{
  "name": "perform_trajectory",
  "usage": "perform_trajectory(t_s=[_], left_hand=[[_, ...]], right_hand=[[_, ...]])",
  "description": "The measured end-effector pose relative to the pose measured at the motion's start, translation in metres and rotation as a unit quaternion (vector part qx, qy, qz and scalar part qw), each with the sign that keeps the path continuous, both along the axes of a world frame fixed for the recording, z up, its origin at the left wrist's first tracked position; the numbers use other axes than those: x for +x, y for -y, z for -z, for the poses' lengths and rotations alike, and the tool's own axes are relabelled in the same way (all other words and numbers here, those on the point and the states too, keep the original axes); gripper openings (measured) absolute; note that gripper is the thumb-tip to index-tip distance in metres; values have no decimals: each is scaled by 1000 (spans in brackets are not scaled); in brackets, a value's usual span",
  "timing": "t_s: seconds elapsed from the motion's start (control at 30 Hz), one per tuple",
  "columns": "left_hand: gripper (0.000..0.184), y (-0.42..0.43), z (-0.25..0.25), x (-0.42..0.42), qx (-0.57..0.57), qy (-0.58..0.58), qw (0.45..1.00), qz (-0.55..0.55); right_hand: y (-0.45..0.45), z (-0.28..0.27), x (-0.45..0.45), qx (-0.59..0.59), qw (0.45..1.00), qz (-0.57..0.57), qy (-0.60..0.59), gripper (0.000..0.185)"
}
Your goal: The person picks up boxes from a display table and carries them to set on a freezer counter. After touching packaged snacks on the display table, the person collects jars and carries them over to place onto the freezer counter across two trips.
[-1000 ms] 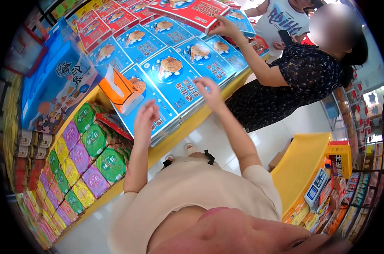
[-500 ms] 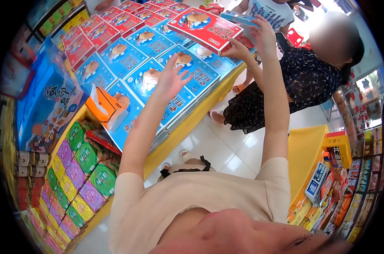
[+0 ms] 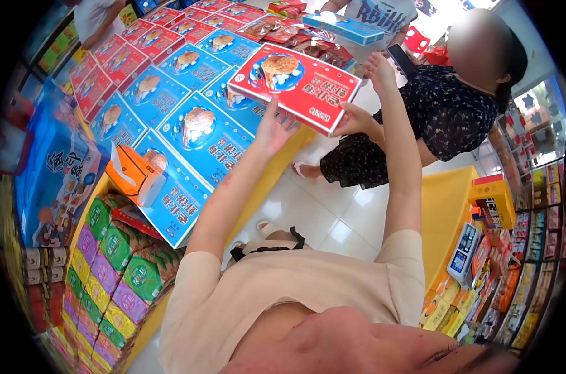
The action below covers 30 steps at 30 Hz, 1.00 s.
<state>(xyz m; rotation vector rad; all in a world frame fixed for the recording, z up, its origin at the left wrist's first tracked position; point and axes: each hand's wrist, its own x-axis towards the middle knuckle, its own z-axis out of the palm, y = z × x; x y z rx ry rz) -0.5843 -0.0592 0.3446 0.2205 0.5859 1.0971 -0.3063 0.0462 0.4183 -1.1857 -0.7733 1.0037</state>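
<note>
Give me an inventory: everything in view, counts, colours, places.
Raised box: one, red, centre
Flat boxes: many, blue and red, left to centre
Far box: one, blue, top
Packets: several, red, top
Tissue pack: one, orange, centre-left
Wrapped packs: many, multicoloured, lower left
Printed carton: one, blue, far left
Phone: one, black, upper right
Counter: one, yellow, right
Scale: one, white, lower right
Shelf goods: many, mixed, right
Other people: at least three, white or dark clothes, top
Shirt: one, beige, bottom
Left hand: one, bare, at raised box
Right hand: one, bare, near raised box
</note>
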Motion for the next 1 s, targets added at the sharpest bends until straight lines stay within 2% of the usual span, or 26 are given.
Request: perform_trajectory(t_s=[0.03, 0.1, 0.13, 0.2, 0.23, 0.3, 0.33, 0.37, 0.43, 0.63, 0.73, 0.77, 0.8, 0.9, 0.97, 1.0], left_hand=[[68, 2, 2, 6, -1, 0, 1000, 2], [61, 0, 12, 16, 41, 28, 999, 0], [53, -2, 21, 23, 58, 23, 998, -30], [51, -2, 32, 28, 73, 20, 996, -54], [49, -3, 34, 30, 86, 16, 993, -79], [46, -9, 33, 26, 56, 25, 994, -94], [45, -11, 29, 21, 45, 28, 993, -110], [45, -13, 24, 17, 36, 31, 991, -127], [44, -14, 10, 8, 23, 34, 990, -137], [41, -10, -19, -17, 23, 2, 988, -154], [44, -3, -30, -31, 23, -5, 982, -186], [48, 3, -33, -36, 27, -13, 981, -192], [40, 12, -45, -41, 13, -4, 979, -205], [42, 14, -36, -62, 39, -48, 967, -248], [44, 28, -55, -75, 66, -51, 964, -253], [45, 31, -63, -84, 59, -64, 964, -251]], right_hand=[[-5, 6, 9, -1, 1000, 2, 0, 38], [-15, 10, 26, -32, 998, -14, 46, 60], [-12, 4, 24, -31, 998, -14, 47, 60], [-9, -5, 19, -78, 997, -6, -3, 83], [-14, -5, 21, -78, 997, -7, 1, 83], [-28, 3, 26, -103, 986, -60, -116, 103], [-37, 7, 26, -91, 983, -69, -140, 106], [-45, 11, 24, -92, 983, -76, -138, 106], [-57, 14, 12, -75, 974, -15, -213, 97], [-96, 16, -9, 32, 970, -100, -221, 77], [-128, 25, -29, 80, 939, 53, -331, 74], [-130, 29, -34, 73, 939, 45, -334, 74], [-121, 19, -44, 48, 937, 71, -340, 74], [-85, -7, -63, 20, 944, 89, -316, 62], [-54, -25, -64, 42, 933, -35, -356, 49], [-37, -31, -73, 43, 927, -49, -369, 45]])
